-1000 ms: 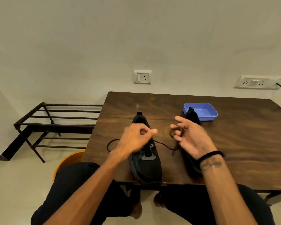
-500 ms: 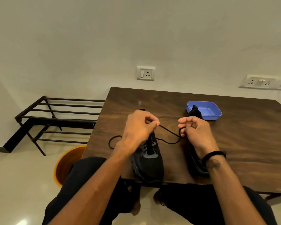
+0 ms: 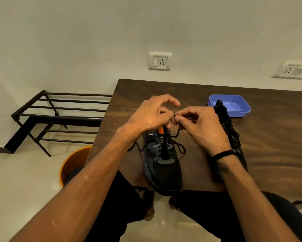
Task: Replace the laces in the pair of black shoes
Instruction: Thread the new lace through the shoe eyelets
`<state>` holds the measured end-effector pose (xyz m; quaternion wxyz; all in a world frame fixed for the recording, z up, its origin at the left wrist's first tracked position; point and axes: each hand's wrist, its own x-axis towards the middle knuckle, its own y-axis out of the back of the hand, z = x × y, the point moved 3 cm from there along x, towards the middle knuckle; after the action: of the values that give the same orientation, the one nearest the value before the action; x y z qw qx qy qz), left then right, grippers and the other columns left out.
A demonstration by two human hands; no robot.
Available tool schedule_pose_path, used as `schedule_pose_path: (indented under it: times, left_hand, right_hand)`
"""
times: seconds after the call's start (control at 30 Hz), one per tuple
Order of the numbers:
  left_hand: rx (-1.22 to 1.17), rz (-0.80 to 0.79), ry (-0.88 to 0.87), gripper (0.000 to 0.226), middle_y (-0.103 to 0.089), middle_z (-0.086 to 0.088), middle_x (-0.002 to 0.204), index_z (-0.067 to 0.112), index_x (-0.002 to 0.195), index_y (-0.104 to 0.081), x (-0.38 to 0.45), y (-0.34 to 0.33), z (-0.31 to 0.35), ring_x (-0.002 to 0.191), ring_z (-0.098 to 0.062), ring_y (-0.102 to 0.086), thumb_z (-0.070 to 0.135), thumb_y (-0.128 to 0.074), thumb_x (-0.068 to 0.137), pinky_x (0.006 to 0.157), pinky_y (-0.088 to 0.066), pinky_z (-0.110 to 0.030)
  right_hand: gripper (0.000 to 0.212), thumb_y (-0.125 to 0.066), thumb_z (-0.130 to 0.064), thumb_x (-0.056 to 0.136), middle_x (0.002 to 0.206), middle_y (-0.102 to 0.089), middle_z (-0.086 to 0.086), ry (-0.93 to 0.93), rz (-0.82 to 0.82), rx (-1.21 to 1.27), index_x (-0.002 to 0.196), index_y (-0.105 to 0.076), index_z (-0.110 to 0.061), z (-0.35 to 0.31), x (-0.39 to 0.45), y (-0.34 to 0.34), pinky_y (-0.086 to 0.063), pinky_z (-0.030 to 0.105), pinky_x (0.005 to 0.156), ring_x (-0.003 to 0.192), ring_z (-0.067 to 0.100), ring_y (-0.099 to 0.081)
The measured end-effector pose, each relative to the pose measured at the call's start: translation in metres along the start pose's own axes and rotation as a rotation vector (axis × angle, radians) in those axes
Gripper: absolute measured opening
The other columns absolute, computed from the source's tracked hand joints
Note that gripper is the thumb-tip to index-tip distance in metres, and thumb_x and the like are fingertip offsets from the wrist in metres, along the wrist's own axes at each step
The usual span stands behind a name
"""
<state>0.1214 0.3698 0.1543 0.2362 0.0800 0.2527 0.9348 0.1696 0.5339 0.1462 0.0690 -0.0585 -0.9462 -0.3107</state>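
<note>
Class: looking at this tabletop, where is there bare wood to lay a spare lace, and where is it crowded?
Free: wood right of the right shoe, and the far strip between the table edge and blue tray. Crowded: around the left shoe, where both hands work the lace.

Two shoes are set side by side on the table (image 3: 269, 145), one shoe (image 3: 164, 165) left of the other shoe (image 3: 232, 137). A tray (image 3: 237, 105) is placed behind the right one; a rack (image 3: 59, 116) is stood left of the table.
</note>
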Motion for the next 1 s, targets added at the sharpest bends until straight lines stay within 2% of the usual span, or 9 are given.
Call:
schedule_pose_path:
  times: [0.13, 0.23, 0.3, 0.4, 0.53, 0.67, 0.83, 0.93, 1.0]
  left_hand:
    - [0.097, 0.054, 0.050, 0.037, -0.078, 0.004, 0.089, 0.028, 0.137, -0.057, -0.004, -0.002, -0.008, 0.079, -0.006, -0.076, 0.019, -0.061, 0.101, 0.082, -0.061, -0.029]
    - [0.337, 0.163, 0.211, 0.014, -0.076, 0.002, 0.094, 0.026, 0.109, -0.072, -0.007, 0.003, -0.028, 0.087, -0.011, -0.074, 0.021, -0.063, 0.099, 0.088, -0.061, -0.034]
    - [0.440, 0.183, 0.331, 0.009, -0.076, 0.000, 0.093, 0.026, 0.094, -0.075, -0.014, 0.004, -0.040, 0.091, -0.018, -0.073, 0.021, -0.068, 0.096, 0.087, -0.060, -0.035]
    - [0.448, 0.171, 0.428, 0.003, -0.075, 0.000, 0.095, 0.029, 0.095, -0.075, -0.029, -0.003, -0.045, 0.091, -0.018, -0.072, 0.027, -0.075, 0.092, 0.088, -0.060, -0.037]
    - [0.536, 0.143, 0.467, 0.036, -0.073, -0.004, 0.111, 0.026, 0.123, -0.069, -0.041, -0.023, -0.053, 0.103, -0.023, -0.070, 0.040, -0.075, 0.091, 0.092, -0.059, -0.042]
    - [0.565, 0.301, 0.434, 0.043, -0.070, 0.001, 0.106, 0.025, 0.111, -0.064, -0.044, -0.034, -0.055, 0.101, -0.023, -0.066, 0.054, -0.076, 0.082, 0.083, -0.058, -0.040]
    - [0.335, 0.440, 0.454, 0.040, -0.067, 0.003, 0.098, 0.026, 0.099, -0.054, -0.045, -0.052, -0.065, 0.093, -0.021, -0.067, 0.047, -0.081, 0.078, 0.076, -0.055, -0.035]
    - [0.258, 0.505, 0.483, 0.041, -0.070, 0.005, 0.092, 0.027, 0.095, -0.060, -0.048, -0.053, -0.071, 0.087, -0.017, -0.069, 0.050, -0.085, 0.072, 0.072, -0.054, -0.029]
    - [0.236, 0.547, 0.478, 0.040, -0.072, 0.005, 0.088, 0.027, 0.090, -0.065, -0.049, -0.052, -0.073, 0.085, -0.015, -0.071, 0.054, -0.086, 0.069, 0.072, -0.057, -0.029]
  right_hand:
    - [0.006, -0.074, -0.023, 0.094, 0.083, -0.071, -0.007, -0.034, 0.013, -0.065, 0.089, -0.073, -0.026, 0.006, -0.001, -0.004, -0.055, 0.025, 0.071, 0.078, 0.009, -0.066]
    - [0.012, -0.068, -0.018, 0.096, 0.082, -0.066, -0.006, -0.021, -0.036, -0.230, 0.086, -0.069, -0.025, 0.016, -0.002, -0.022, -0.043, 0.015, 0.062, 0.071, 0.005, -0.059]
    - [0.015, -0.068, -0.018, 0.095, 0.091, -0.065, 0.000, 0.010, -0.063, -0.320, 0.084, -0.067, -0.027, 0.025, -0.002, -0.041, -0.042, 0.017, 0.063, 0.077, 0.009, -0.059]
    - [0.006, -0.067, -0.019, 0.096, 0.105, -0.052, 0.005, 0.032, -0.051, -0.426, 0.090, -0.068, -0.020, 0.028, -0.002, -0.060, -0.050, 0.029, 0.072, 0.090, 0.018, -0.057]
    - [0.007, -0.063, -0.022, 0.097, 0.107, -0.046, 0.004, 0.092, -0.085, -0.617, 0.101, -0.065, -0.016, 0.018, -0.004, -0.071, -0.054, 0.039, 0.074, 0.098, 0.023, -0.055]
    - [0.017, -0.068, -0.022, 0.094, 0.113, -0.047, 0.006, 0.102, -0.165, -0.790, 0.107, -0.063, -0.014, 0.006, 0.000, -0.075, -0.045, 0.037, 0.068, 0.103, 0.026, -0.055]
    - [0.009, -0.064, -0.021, 0.093, 0.093, -0.055, -0.001, 0.044, -0.143, -0.533, 0.084, -0.062, -0.019, 0.023, 0.008, -0.078, -0.049, 0.038, 0.067, 0.084, 0.021, -0.060]
    - [0.018, -0.063, -0.008, 0.091, 0.083, -0.060, -0.005, -0.058, -0.136, -0.220, 0.076, -0.067, -0.017, 0.039, 0.007, -0.079, -0.044, 0.023, 0.067, 0.075, 0.007, -0.058]
    - [0.020, -0.061, -0.003, 0.092, 0.066, -0.060, -0.011, -0.154, -0.147, -0.006, 0.075, -0.068, -0.012, 0.045, 0.003, -0.081, -0.041, 0.018, 0.061, 0.057, -0.001, -0.053]
